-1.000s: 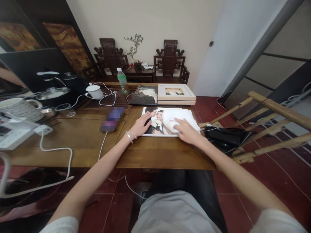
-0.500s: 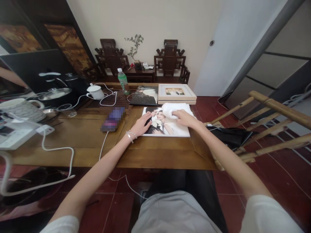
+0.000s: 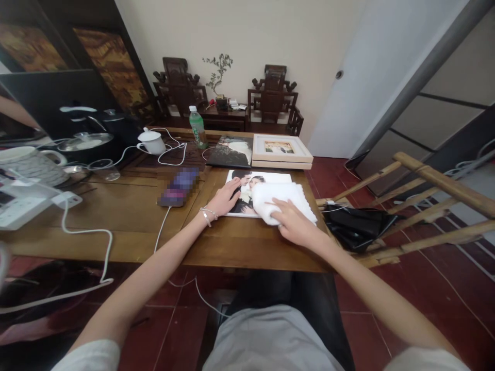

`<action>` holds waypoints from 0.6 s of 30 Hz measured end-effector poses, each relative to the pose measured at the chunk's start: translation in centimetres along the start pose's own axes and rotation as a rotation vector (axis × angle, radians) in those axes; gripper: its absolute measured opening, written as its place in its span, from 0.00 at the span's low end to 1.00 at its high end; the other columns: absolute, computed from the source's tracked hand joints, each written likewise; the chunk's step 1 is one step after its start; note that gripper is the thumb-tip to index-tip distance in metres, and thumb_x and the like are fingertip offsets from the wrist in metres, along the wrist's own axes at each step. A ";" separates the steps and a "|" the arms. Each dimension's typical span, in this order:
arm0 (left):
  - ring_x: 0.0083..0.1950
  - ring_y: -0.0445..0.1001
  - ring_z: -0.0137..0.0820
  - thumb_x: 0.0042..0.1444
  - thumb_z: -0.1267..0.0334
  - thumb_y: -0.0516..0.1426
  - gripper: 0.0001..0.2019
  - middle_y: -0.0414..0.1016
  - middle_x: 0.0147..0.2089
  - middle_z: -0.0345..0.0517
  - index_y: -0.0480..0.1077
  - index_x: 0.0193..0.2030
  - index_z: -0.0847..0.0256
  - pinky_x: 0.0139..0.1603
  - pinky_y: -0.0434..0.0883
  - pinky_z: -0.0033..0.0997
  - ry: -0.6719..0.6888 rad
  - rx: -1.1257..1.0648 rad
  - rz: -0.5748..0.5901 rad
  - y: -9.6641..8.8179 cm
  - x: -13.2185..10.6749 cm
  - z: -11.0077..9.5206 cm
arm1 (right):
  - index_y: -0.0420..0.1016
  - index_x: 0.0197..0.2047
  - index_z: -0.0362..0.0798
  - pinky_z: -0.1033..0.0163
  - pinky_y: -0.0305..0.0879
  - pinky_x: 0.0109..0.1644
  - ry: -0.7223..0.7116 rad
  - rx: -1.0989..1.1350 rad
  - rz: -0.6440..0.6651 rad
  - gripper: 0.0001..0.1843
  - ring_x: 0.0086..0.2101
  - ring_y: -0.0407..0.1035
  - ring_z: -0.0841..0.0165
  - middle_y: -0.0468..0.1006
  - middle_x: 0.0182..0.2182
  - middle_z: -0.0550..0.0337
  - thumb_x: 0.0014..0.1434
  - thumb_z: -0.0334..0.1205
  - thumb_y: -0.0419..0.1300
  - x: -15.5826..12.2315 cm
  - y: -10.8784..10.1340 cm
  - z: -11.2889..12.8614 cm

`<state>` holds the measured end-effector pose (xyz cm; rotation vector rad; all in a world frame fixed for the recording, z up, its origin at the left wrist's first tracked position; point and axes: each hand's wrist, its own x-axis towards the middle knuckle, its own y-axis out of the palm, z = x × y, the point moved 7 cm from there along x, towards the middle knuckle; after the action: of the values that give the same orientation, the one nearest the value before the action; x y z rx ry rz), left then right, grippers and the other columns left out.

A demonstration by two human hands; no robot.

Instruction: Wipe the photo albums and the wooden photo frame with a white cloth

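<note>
Step in hand, as judged: wiping the face of the photo print [image 3: 266,178] with the cloth [image 3: 284,198].

Your left hand [image 3: 226,198] lies flat and spread on the print's left edge, pinning it to the table [image 3: 135,211]. Your right hand [image 3: 292,221] presses the cloth onto the print's right half, fingers closed on it.

The print lies flat between your hands. Its long axis runs left to right, and its top edge points away from you.

The next stroke calls for even pressure and a firm left-hand hold, so the print does not slide.
</note>
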<state>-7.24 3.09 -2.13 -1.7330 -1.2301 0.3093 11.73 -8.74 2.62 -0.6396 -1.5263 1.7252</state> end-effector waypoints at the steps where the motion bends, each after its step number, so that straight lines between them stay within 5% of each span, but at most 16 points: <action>1: 0.76 0.52 0.42 0.68 0.54 0.44 0.27 0.55 0.75 0.54 0.59 0.71 0.59 0.73 0.55 0.53 0.000 0.000 -0.002 0.0 0.0 0.1 | 0.76 0.52 0.46 0.34 0.51 0.68 0.023 -0.012 0.005 0.27 0.68 0.53 0.50 0.69 0.63 0.40 0.52 0.21 0.50 1.2 -0.1 -0.7; 11: 0.77 0.49 0.43 0.68 0.53 0.45 0.29 0.53 0.75 0.58 0.58 0.71 0.63 0.74 0.52 0.52 -0.001 0.017 0.030 0.0 0.0 0.2 | 0.75 0.50 0.43 0.44 0.62 0.56 0.119 -0.083 -0.003 0.14 0.53 0.67 0.49 0.74 0.50 0.38 0.64 0.37 0.54 11.0 -1.3 -5.2; 14: 0.77 0.50 0.42 0.68 0.53 0.45 0.28 0.54 0.75 0.56 0.58 0.71 0.61 0.74 0.53 0.52 0.004 0.015 0.026 0.0 0.0 0.2 | 0.74 0.54 0.42 0.36 0.57 0.61 0.120 -0.124 -0.008 0.18 0.60 0.61 0.46 0.71 0.58 0.35 0.62 0.30 0.53 10.6 -0.3 -4.5; 18: 0.77 0.50 0.43 0.68 0.53 0.46 0.28 0.53 0.75 0.57 0.58 0.71 0.62 0.74 0.53 0.52 -0.004 0.019 0.038 0.1 0.0 0.1 | 0.73 0.58 0.44 0.25 0.45 0.65 0.076 -0.183 -0.014 0.28 0.69 0.47 0.41 0.59 0.69 0.40 0.56 0.20 0.50 6.5 1.5 -0.8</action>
<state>-7.25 3.18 -2.22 -1.7418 -1.1951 0.3458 8.07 -3.13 1.67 -0.7768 -1.6433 1.5446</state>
